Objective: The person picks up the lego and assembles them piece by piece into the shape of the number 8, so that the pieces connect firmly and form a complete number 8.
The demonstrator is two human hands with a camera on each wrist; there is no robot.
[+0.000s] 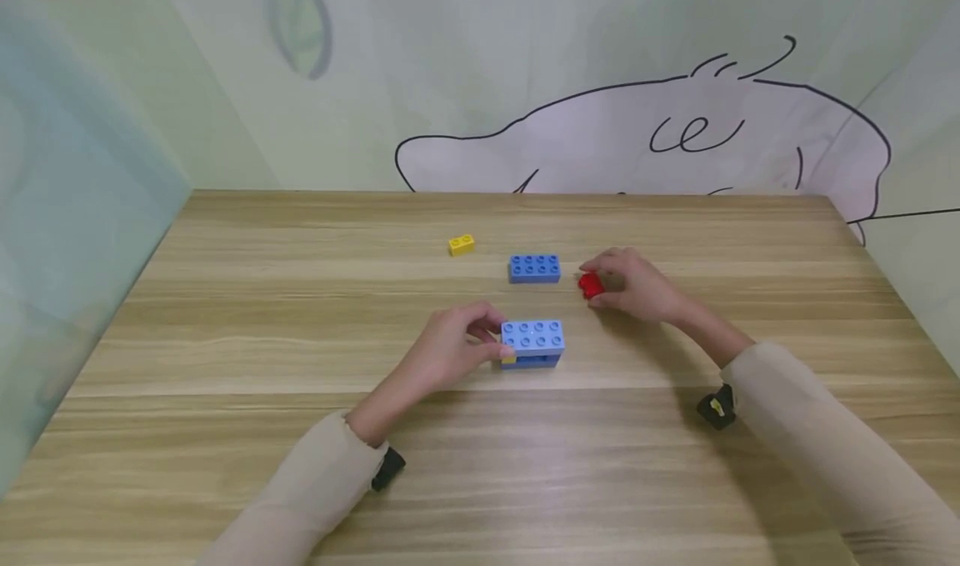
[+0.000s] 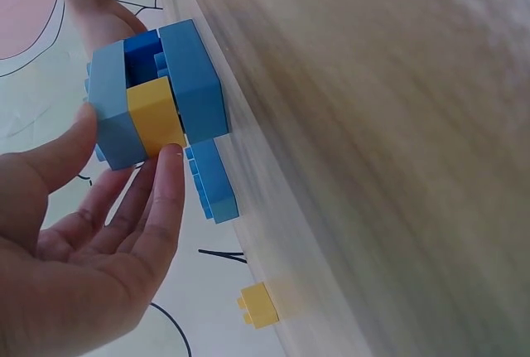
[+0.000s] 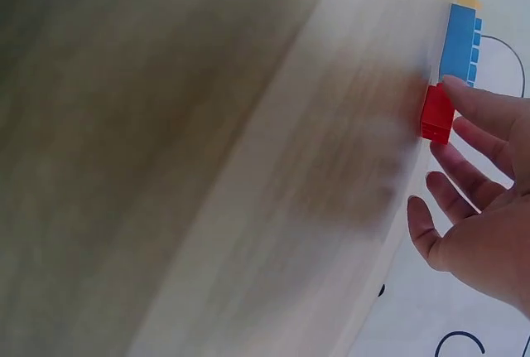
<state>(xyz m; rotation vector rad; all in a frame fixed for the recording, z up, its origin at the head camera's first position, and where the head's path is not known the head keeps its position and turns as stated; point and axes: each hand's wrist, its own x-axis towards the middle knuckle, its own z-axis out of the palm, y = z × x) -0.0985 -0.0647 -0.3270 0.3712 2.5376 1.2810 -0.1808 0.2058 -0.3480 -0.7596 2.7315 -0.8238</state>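
Note:
My left hand [image 1: 447, 351] holds the left end of a small stack of toy building bricks [image 1: 536, 351], thumb in front and fingers behind. A light blue brick [image 2: 113, 117] forms its top and a blue brick [image 2: 195, 84] its base. Between them sit a yellow brick [image 2: 156, 115], under a left fingertip, and a darker blue piece [image 2: 142, 55], partly hidden. Further right, my right hand [image 1: 639, 289] pinches a small red brick [image 1: 591, 285] between thumb and forefinger. In the right wrist view, the red brick [image 3: 437, 113] is low at the tabletop, its other fingers spread loosely.
Behind the stack lies a separate blue brick [image 1: 534, 269], studs up, just left of the red one. A small yellow brick [image 1: 461, 245] lies farther back and left. The wooden table [image 1: 300, 299] ends at a printed cloth backdrop [image 1: 465, 74].

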